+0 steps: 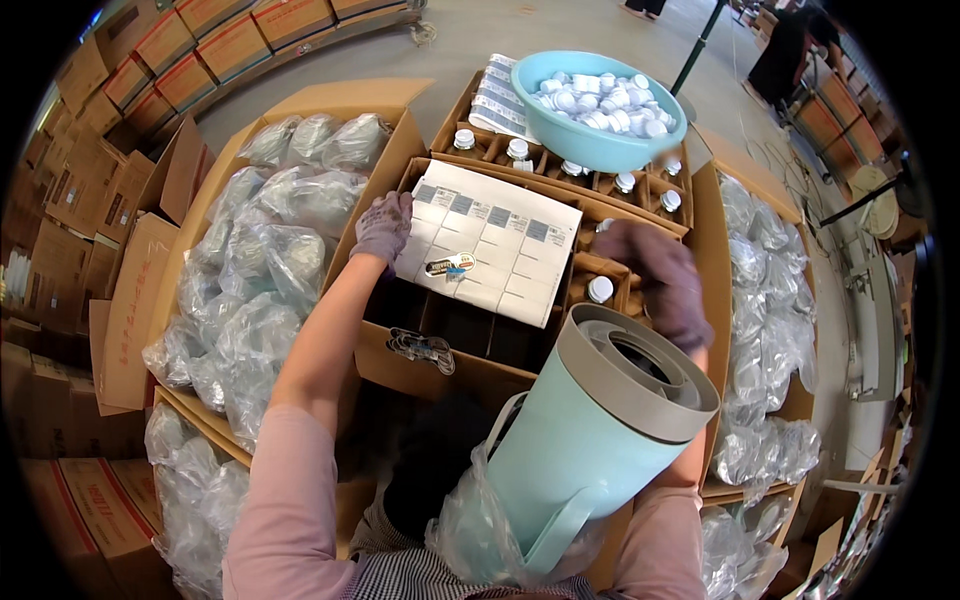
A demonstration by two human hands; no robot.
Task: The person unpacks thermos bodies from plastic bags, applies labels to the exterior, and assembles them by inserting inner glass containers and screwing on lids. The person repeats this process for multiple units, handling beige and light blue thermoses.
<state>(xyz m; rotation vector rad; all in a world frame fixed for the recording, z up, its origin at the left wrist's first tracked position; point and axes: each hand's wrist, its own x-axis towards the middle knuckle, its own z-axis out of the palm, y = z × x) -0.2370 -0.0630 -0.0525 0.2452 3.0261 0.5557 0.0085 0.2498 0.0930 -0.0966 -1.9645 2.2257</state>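
Note:
My left hand (pixel 384 228), in a greyish-purple knit glove, has its fingers closed at the left edge of a white label sheet (pixel 500 235). The sheet lies across a divided carton (pixel 455 368), covering several compartments. My right hand (pixel 662 285), gloved alike, is smeared by motion above the carton's right side, beside a white-capped bottle (pixel 600 290); its fingers are unclear. Between my forearms a large pale-blue jug-like vessel (pixel 570 430) with a grey ringed top leans toward the right, partly in clear plastic. A small loose sticker (pixel 450 266) lies on the sheet.
Beyond the carton, a light-blue basin (pixel 600 150) full of white caps rests over another carton of capped bottles. Cartons of plastic-wrapped items (pixel 265 250) flank me on the left, more bagged items (pixel 765 330) on the right. Stacked boxes (pixel 230 45) and a person (pixel 790 60) are farther off.

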